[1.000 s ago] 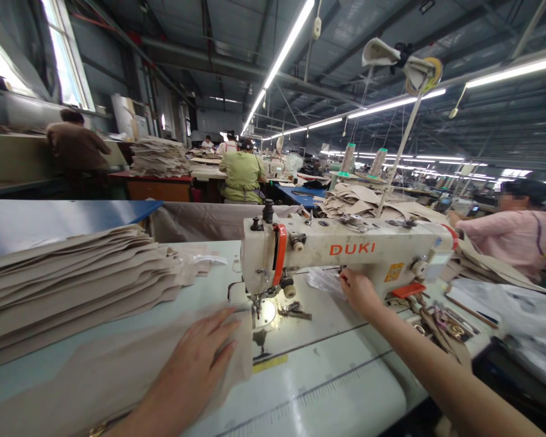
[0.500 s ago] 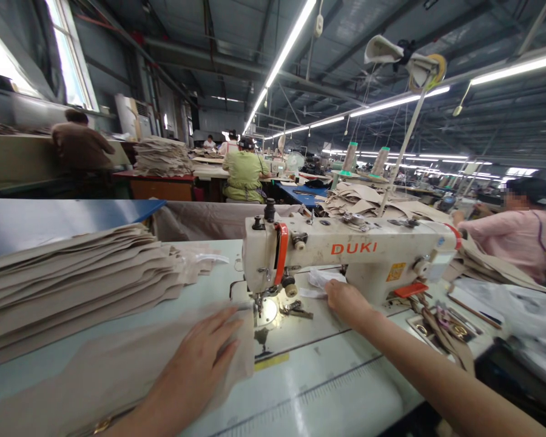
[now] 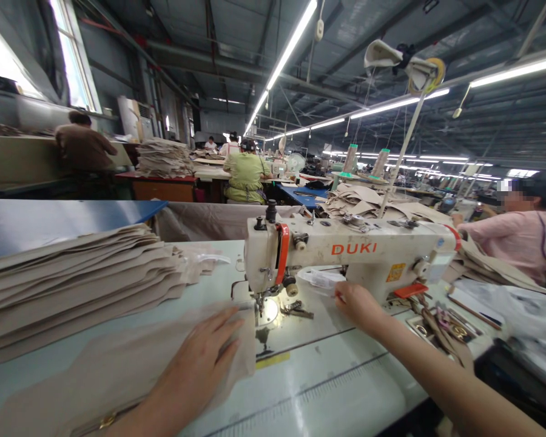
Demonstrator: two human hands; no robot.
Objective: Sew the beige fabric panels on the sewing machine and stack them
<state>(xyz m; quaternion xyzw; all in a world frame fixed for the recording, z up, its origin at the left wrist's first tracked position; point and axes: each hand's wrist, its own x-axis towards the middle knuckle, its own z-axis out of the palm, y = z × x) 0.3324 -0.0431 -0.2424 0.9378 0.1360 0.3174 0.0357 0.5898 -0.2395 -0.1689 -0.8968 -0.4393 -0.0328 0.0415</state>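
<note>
Left hand [image 3: 200, 364] flat, open on cloth [image 3: 118, 370] at the sewing machine [image 3: 355, 252], no seam yet; right hand [image 3: 359, 303] curled at plastic bag [image 3: 321, 278], grip unclear.

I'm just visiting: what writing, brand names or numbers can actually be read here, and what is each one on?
"DUKI": orange-red capitals on the front of the white sewing machine.
Yellow sticker on the machine, right of the brand: print too small to read.
Measuring scale printed near the front edge of the table: only tick marks show, any numbers are too blurred to read.
Nothing else is legible.
</note>
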